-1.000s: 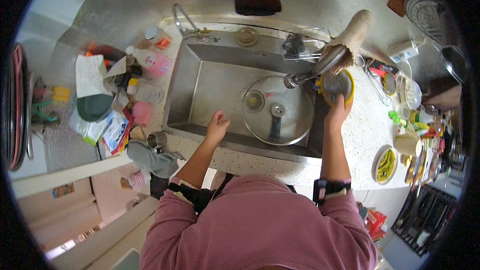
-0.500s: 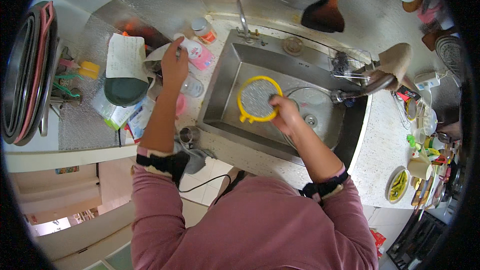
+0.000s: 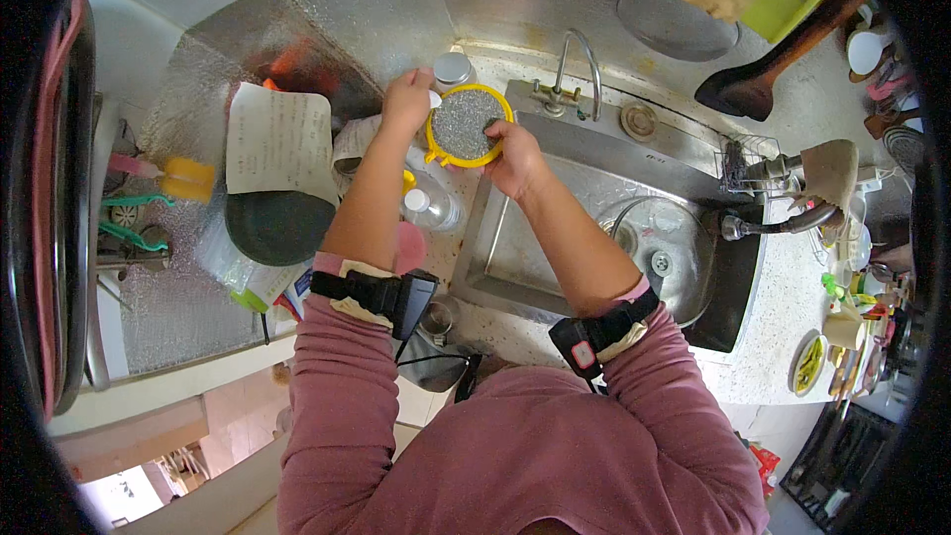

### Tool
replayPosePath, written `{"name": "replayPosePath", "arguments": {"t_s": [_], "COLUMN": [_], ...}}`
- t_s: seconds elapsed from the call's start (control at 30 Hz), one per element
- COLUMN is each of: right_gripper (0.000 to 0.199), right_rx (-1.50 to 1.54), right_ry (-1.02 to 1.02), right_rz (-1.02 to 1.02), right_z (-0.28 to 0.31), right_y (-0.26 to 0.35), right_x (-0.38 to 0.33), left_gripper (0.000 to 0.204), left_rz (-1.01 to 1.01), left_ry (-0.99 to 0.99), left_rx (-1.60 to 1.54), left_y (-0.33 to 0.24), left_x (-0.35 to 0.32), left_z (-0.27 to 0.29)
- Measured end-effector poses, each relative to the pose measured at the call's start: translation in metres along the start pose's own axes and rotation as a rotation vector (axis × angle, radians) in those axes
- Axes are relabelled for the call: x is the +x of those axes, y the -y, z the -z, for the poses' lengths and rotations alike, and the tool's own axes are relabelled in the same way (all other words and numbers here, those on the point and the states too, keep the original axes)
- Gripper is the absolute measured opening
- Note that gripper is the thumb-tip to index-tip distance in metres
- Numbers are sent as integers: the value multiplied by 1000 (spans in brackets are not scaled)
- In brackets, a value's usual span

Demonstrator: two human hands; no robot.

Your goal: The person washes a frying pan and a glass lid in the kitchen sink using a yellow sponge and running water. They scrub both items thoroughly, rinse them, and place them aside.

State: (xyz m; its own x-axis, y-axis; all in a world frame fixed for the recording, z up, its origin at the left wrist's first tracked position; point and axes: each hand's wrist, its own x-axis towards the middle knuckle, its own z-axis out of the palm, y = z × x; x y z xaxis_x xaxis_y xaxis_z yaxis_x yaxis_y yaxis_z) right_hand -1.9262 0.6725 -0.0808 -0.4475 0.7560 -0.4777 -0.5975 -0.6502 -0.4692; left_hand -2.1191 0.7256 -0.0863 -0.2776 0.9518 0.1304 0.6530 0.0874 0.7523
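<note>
Room: a small kitchen seen from above, with a speckled counter (image 3: 783, 327) and a shiny foil-covered wall behind it.
Sink: a steel sink (image 3: 535, 248) sits in the counter, with a curved tap (image 3: 580, 64) at its back edge.
Strainer: a round strainer (image 3: 466, 126) with a yellow rim and grey mesh is held up over the left back corner of the sink, near the tap.
Which way it faces: the flat mesh faces up at the camera. It is round, so it has no long side; small yellow tabs stick out at its lower left.
Left hand: the left hand (image 3: 407, 102) holds the strainer's left rim, fingers curled shut on it.
Right hand: the right hand (image 3: 513, 159) holds the right and lower rim, with the thumb lying on the mesh.
Between the hands: the strainer sits between both hands, touching each.
Nearby: a clear bottle (image 3: 433, 208) lies under the left arm, and a dark bowl (image 3: 272, 228) with a paper sheet (image 3: 280, 142) is further left.
</note>
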Motion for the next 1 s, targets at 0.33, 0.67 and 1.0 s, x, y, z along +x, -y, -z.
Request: {"name": "replayPosePath", "arguments": {"t_s": [0.33,0.67,1.0], "right_gripper": [41,34,36], "right_rx": [28,28,211], "right_ry": [-14,-50,-46], "right_rz": [-36,-37,42], "right_z": [7,12,145], "right_y": [-2,4,26], "right_x": [14,-17,-180], "left_gripper": [39,43,50], "left_rz": [75,-45,448], "left_ry": [56,-13,385], "left_rx": [-75,285,-1239], "left_y": [0,-2,-131], "left_x": [-4,-4,-193], "left_z": [-18,-7,-91]}}
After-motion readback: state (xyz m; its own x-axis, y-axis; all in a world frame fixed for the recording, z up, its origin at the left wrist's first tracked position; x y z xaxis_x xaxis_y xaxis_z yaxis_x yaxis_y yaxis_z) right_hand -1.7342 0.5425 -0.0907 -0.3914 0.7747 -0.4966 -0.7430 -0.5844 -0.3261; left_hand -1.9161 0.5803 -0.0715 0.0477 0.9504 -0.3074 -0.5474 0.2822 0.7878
